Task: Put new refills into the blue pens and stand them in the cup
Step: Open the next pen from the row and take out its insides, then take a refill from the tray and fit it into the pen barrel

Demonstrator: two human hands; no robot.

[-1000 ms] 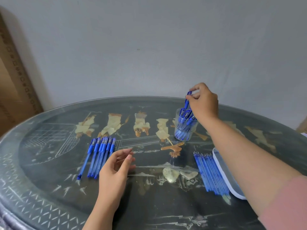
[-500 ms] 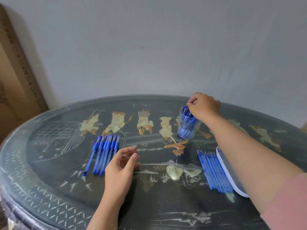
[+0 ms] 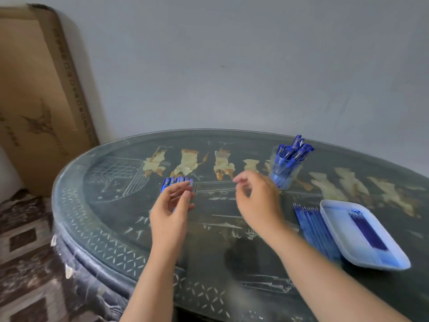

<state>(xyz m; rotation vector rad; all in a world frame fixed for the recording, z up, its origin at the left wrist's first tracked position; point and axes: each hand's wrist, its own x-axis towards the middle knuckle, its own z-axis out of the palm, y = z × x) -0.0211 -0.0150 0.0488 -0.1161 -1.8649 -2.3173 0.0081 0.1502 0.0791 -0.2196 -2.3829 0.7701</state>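
Left hand over pen row, right hand, one cup, one tray

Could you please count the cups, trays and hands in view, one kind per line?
Cup: 1
Tray: 1
Hands: 2 (left hand, right hand)
Total: 4

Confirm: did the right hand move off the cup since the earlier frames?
Yes. The right hand has left the rim of the cup and now hangs left of it, nearer the person, over the table.
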